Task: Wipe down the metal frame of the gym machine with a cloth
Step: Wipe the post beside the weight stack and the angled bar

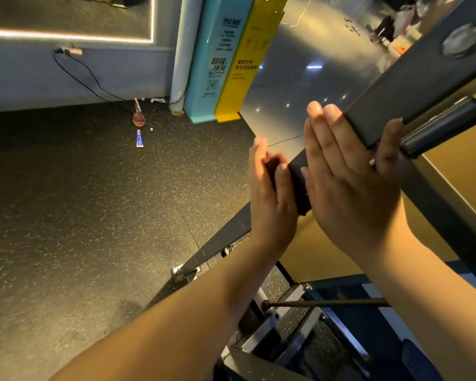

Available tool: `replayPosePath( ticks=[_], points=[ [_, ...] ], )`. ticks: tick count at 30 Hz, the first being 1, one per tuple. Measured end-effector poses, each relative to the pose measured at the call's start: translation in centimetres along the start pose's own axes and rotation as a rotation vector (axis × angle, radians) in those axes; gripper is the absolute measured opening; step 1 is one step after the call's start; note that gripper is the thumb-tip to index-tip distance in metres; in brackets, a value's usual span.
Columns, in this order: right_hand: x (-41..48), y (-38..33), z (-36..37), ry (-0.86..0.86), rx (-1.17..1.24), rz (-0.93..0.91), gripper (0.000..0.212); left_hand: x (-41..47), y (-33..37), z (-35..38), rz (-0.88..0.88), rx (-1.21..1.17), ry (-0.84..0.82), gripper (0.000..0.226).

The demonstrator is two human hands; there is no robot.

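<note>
Metal frame (412, 86) is a dark, flat-sided bar slanting up from a foot on the floor (94, 215), near where the rubber matting meets the shiny tiles. It looks rigid, heavy and fixed, and probably smooth, so it needs no lifting, only bracing. Left hand (270, 193) has its fingers curled over a dark cloth (300, 188) and presses it on the bar's near face, mid-length. The cloth looks soft, light and bunched, and likely conforms to the edges. Right hand (349, 182) lies flat just above, fingers straight and together, thumb across the far face, steadying. A gas strut (445, 125) sits beside the thumb, a possible pinch spot.
</note>
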State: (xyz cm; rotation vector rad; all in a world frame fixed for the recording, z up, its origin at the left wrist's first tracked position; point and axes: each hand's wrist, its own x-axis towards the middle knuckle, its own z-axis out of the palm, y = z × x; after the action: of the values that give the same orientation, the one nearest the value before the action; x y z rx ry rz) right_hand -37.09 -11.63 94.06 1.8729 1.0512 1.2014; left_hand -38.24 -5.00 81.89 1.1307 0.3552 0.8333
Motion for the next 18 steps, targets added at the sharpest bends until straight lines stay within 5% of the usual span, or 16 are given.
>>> replayPosePath(
  ticks=[4, 7, 12, 18],
  points=[
    [0.5, 0.0, -1.1, -0.097, 0.056, 0.011, 0.058, -0.7, -1.9, -0.4, -0.388, -0.128, 0.235, 0.074],
    [1.7, 0.7, -1.9, -0.138, 0.003, -0.07, 0.058, -0.4, 1.2, 1.1, -0.259, 0.034, 0.262, 0.07],
    [2.0, 1.1, -2.1, -0.164, -0.175, -0.176, 0.065, -1.3, 2.5, 2.0, -0.023, -0.026, 0.086, 0.061],
    [2.0, 0.6, -2.2, -0.233, -0.116, -0.214, 0.072, -1.8, -2.1, -1.2, -0.447, -0.113, 0.229, 0.059]
  ],
)
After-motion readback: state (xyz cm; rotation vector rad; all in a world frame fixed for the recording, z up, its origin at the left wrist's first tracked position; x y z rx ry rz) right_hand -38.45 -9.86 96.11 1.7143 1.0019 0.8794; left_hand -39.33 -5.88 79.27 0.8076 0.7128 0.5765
